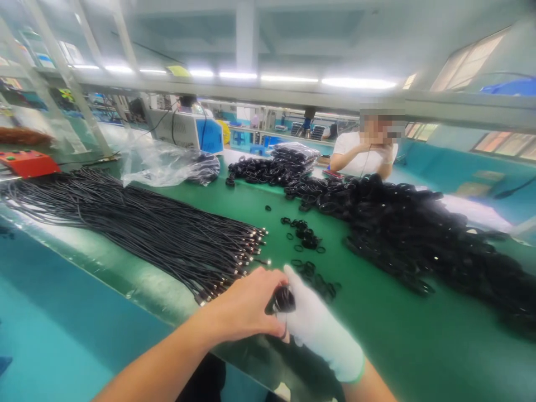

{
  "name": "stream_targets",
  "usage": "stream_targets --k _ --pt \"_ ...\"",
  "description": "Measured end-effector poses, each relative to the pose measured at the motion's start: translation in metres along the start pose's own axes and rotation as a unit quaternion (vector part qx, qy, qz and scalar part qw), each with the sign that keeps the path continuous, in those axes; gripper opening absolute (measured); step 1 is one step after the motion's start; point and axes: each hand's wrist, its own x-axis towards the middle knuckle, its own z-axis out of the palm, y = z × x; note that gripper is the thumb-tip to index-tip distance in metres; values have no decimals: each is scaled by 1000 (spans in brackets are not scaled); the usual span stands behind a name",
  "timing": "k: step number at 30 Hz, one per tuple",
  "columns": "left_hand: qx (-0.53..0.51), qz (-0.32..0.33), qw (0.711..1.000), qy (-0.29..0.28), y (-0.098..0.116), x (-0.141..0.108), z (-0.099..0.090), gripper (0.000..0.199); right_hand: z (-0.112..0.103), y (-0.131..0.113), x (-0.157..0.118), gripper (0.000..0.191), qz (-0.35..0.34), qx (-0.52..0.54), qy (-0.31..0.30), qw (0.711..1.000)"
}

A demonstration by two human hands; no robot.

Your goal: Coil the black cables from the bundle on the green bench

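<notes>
My bare left hand (255, 307) and my right hand (312, 321), in a white glove, meet at the front edge of the green table (234, 198). Between them is a small coiled black cable (285, 298). The fingers of both hands curl round it, and the gloved palm hides part of the coil. To the left, a long bundle of straight black cables (159, 223) lies with metal plugs toward my hands. Just beyond my hands are small black rings (307, 234), scattered in loose groups.
A large heap of coiled black cables (402, 234) covers the right side. Farther back are a clear plastic bag (154, 162), a blue and white machine (188, 131) and a red box (31, 163). A person (364, 153) sits across the table.
</notes>
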Motion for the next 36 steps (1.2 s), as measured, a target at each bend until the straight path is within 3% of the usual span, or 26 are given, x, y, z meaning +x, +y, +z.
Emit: stream_targets --k 5,7,9,11,12,14,17,19,23,27,30,32,33,36 --pt "117 13 993 -23 9 10 -2 45 4 -4 -3 107 -98 -29 -18 995" --pt "118 9 990 -74 2 19 -10 42 3 -7 -3 99 -107 -39 -11 993" --pt "64 11 987 -150 -8 29 -19 28 0 -12 -3 75 -105 -52 25 993" --pt "-14 12 982 -185 -18 36 -23 18 -5 -15 -3 42 -120 -45 60 990" --pt "-41 10 983 -178 -21 38 -22 21 -8 -17 -4 34 -125 -18 49 991" --pt "-48 4 989 -143 -24 38 -15 25 -13 -16 -5 36 -118 92 -45 988" --pt "-60 -2 989 -138 -22 29 -4 21 -16 -7 -5 46 -113 278 -183 936" --pt "-169 -26 978 -124 -18 23 -2 15 -14 0 -2 47 -143 346 -201 905" --pt "-414 -39 909 -7 -8 19 -8 12 -4 9 6 51 -171 404 -216 872" --pt "-484 24 871 77 -3 21 -5 18 -3 5 9 61 -169 425 -202 866" --pt "-378 52 912 149 -2 20 -4 19 -7 3 8 62 -157 431 -199 866" --pt "-255 82 948 169 -1 19 -7 28 -9 4 6 60 -133 429 -239 861" --pt "-209 105 961 147 0 20 -9 34 -9 5 6 59 -119 428 -277 852" --pt "-167 147 975 9 2 25 -17 39 -7 9 7 72 -74 437 -381 812"
